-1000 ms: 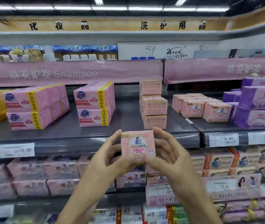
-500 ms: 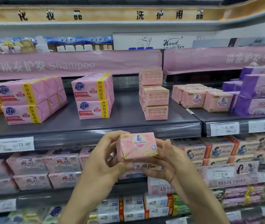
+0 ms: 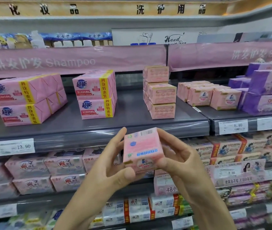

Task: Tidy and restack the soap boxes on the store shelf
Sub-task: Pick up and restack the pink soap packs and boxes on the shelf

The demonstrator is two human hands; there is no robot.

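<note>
Soap box (image 3: pixel 141 149), pink, sits tilted between both hands in front of the shelf (image 3: pixel 98 128) edge, barcode end up. Left hand (image 3: pixel 110 166) and right hand (image 3: pixel 178 161) each pinch a side, fingers loosely curled. Stack (image 3: pixel 161 95) stands behind.

Just below centre, toward six o'clock, the soap box (image 3: pixel 141 150) is seen to be of smooth printed card with a faint sheen. At ten o'clock the soap packs (image 3: pixel 29 98) are wrapped in creased matt pink paper and banded with glossier yellow tape (image 3: pixel 26 92). The shelf (image 3: pixel 132 113) looks like smooth, dull grey painted metal. Its edge strip (image 3: pixel 82 140) is fronted with glossy clear plastic, and a paper price tag (image 3: pixel 14 146) is set in it at eight o'clock.
</note>
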